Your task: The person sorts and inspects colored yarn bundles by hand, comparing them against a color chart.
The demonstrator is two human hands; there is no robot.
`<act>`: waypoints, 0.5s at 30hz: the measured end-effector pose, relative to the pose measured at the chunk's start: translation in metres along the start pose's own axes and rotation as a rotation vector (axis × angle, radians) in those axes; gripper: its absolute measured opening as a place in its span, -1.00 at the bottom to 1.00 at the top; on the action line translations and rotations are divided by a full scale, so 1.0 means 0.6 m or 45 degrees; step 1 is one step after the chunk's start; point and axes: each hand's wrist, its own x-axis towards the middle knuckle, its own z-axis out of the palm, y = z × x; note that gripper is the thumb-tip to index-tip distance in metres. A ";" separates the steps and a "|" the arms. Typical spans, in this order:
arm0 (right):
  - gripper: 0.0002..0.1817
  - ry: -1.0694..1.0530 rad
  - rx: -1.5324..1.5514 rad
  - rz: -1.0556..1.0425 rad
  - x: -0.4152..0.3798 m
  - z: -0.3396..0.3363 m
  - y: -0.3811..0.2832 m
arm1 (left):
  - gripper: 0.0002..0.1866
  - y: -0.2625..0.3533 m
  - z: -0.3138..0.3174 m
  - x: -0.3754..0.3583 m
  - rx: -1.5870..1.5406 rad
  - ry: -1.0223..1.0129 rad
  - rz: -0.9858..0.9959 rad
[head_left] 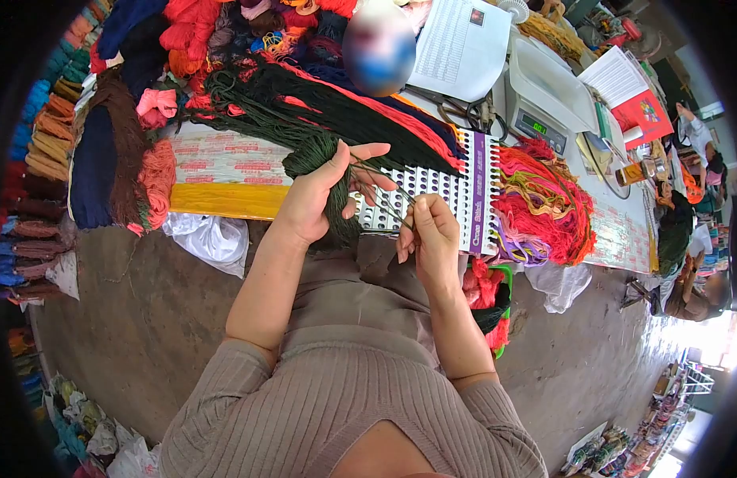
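Note:
A bundle of dark green yarn hangs over my left hand, its thumb and index finger apart and the yarn lying across the palm. Strands run from it to my right hand, whose thumb and fingers are pinched on them. Below and behind both hands lies a white perforated card with a purple strip. Dark green, black and pink yarn lengths stretch over the table just beyond my hands.
Pink and multicoloured yarn lies right of the card. Farther back are scissors, a digital scale with a tray and a printed sheet. Brown and navy skeins hang at the left. People are at the far right.

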 end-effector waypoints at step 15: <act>-0.76 0.014 0.105 0.051 -0.003 0.004 -0.002 | -0.42 -0.002 0.011 0.001 -0.221 0.055 -0.041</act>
